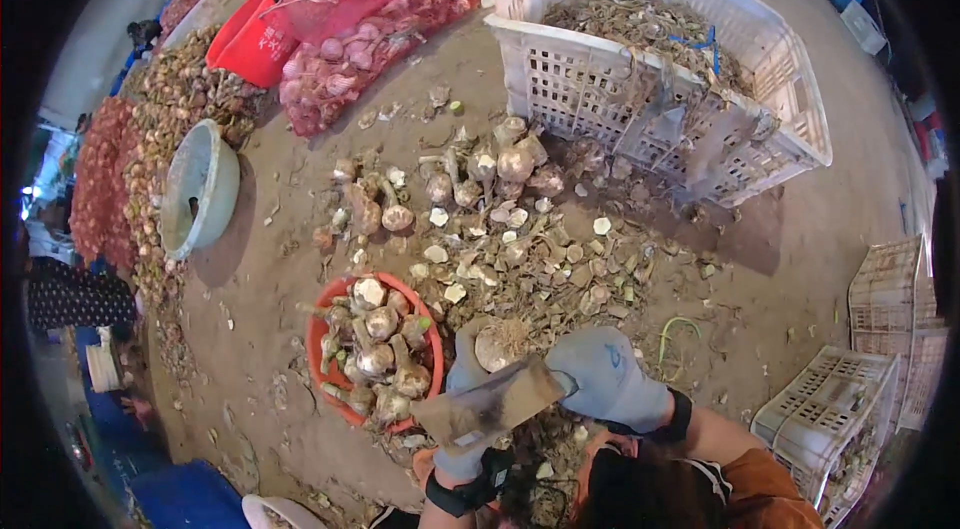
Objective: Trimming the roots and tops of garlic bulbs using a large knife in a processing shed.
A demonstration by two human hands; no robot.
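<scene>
My left hand (466,371), in a grey-blue work glove, holds a garlic bulb (501,344) with its rooty end showing. My right hand (611,379), gloved the same way, is closed on the handle of a broad-bladed knife (495,405). The wide blade lies across in front of my left palm and hides part of that hand, just below the bulb. Left of my hands stands an orange-red basin (315,371) heaped with garlic bulbs with stalks. Beyond my hands, cut stalks, root ends and husks (555,259) litter the floor beside more whole bulbs (514,163).
A large white plastic crate (585,79) of trimmings stands ahead. Red mesh sacks (360,56) of garlic, a red bucket (251,41) and a pale basin (217,191) are at the left. White crates (825,386) stand at the right. Part of a person (79,293) shows at far left.
</scene>
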